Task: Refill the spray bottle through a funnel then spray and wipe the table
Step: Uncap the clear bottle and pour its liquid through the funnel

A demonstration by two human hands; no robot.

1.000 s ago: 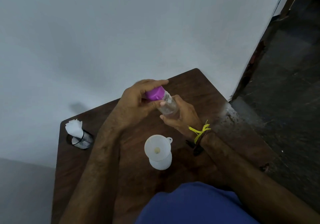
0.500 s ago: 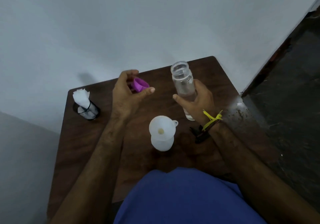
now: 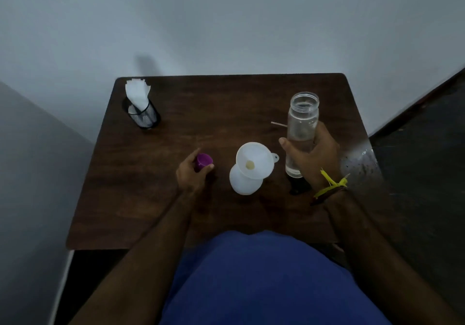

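A blue garment [image 3: 264,282] is filling the nearest part of the view at six o'clock, and two bare forearms are being extended from it over a dark wooden table [image 3: 161,199].

At about nine o'clock from the table's centre, the left hand [image 3: 192,173] is being rested low on the wood, its fingers being closed around a small purple cap [image 3: 203,161], which is being pinched between thumb and forefinger with its open side facing up.

At the centre, a white funnel [image 3: 254,160] is being carried in the neck of a white bottle [image 3: 243,182], which is standing on the table between the two hands; it is being touched by neither hand. A small tab is jutting from the funnel's rim toward three o'clock.

At about three o'clock, the right hand [image 3: 310,157] is being wrapped firmly around the lower half of a clear, uncapped bottle [image 3: 302,128], which is being held upright, just beside the funnel. Whether its base is touching the table cannot be told. A yellow band [image 3: 329,183] is being worn at that wrist, and a dark object [image 3: 298,188] below the hand is being mostly hidden.

Farther off, a thin stick [image 3: 278,124] is lying behind the clear bottle. At eleven o'clock, near the far left corner, white tissue [image 3: 137,95] is being kept in a black mesh holder [image 3: 144,117]. Beyond, a pale wall [image 3: 226,22] is being seen.
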